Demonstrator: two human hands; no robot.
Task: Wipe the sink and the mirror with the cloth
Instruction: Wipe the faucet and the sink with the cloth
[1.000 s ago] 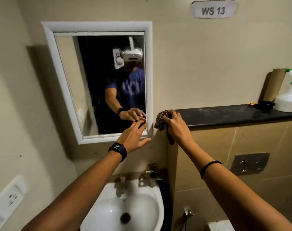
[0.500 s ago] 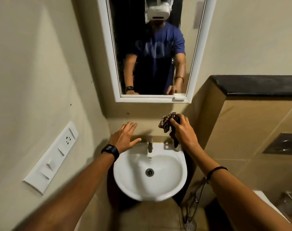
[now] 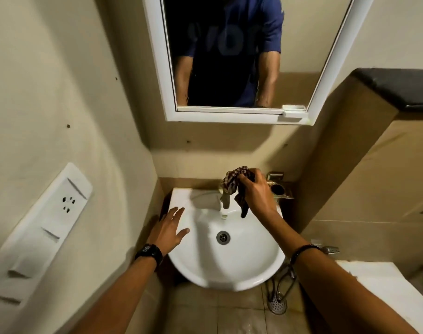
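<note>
A white wall-mounted sink (image 3: 229, 268) sits low in the middle, with a drain at its centre and a metal tap (image 3: 225, 201) at the back. My right hand (image 3: 257, 194) hovers over the tap, gripping a bunched dark checked cloth (image 3: 237, 186) whose tail hangs down over the basin. My left hand (image 3: 168, 231) lies flat with fingers spread on the sink's left rim. Above, a white-framed mirror (image 3: 169, 75) reflects a person's torso in a blue shirt.
A white switch and socket panel (image 3: 44, 227) is on the left wall. A dark stone ledge (image 3: 396, 85) tops the tiled block at right. A metal holder (image 3: 281, 189) is fixed beside the tap. A hose and floor drain (image 3: 278, 302) lie under the sink, by a white toilet cistern (image 3: 384, 285).
The view tilted down from the mirror to the sink. Both hands dropped from the mirror's lower edge; the left now rests on the sink rim, the right holds the cloth over the tap.
</note>
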